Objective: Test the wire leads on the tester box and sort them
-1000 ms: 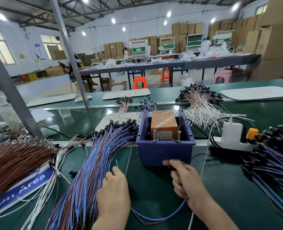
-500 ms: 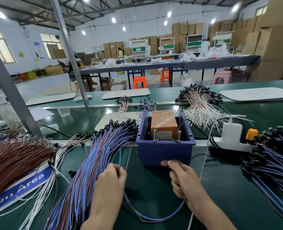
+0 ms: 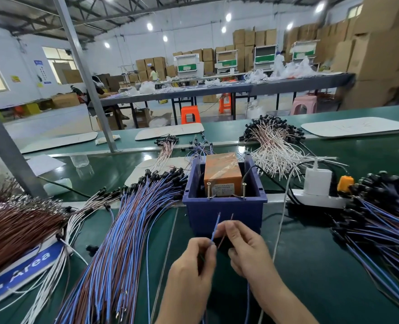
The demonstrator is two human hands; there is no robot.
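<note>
A moment back the left hand (image 3: 191, 270) was over in the pile (image 3: 123, 230) on the left, working one lead loose, while the right hand (image 3: 250, 251) waited by the bin (image 3: 245, 213). Now both have met in front of the bin, near side, so the picking looks done and the testing comes next.

The left hand pinches the blue end (image 3: 216, 226) between thumb and forefinger. The right hand pinches the brown end (image 3: 227, 226) the same way, its other fingers curled under. Both ends stick up past the fingertips, side by side and slightly apart, leaning toward the bin's front wall. The rest of the lead (image 3: 247, 300) trails down between the wrists toward the near edge.

The ends are below and short of the two screws (image 3: 209, 191) standing at the front of the tester (image 3: 221, 169), touching neither. Whether the tips are stripped bare I can't quite make out from here. A second heap (image 3: 385, 225) lies on the right, likely the sorted ones.
</note>
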